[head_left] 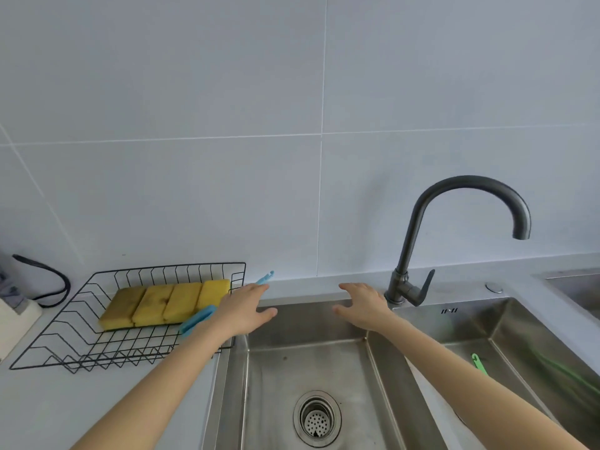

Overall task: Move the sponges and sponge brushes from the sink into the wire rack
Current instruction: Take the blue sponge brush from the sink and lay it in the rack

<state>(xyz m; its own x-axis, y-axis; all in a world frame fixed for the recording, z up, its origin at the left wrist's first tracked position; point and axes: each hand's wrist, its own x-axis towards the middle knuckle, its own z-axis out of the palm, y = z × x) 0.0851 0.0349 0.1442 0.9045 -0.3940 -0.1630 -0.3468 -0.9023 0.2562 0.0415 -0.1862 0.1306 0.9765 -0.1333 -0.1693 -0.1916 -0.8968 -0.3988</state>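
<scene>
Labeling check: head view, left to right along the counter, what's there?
Power strip → wire rack → sponges → left hand → right hand → faucet → green brush.

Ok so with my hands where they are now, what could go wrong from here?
The blue plastic sponge brush lies across the black wire rack's right edge, its handle sticking out past the left hand; a nudge might tip it into the steel sink. The green brush handle in the right basin, partly hidden behind the right forearm, could be overlooked.
</scene>
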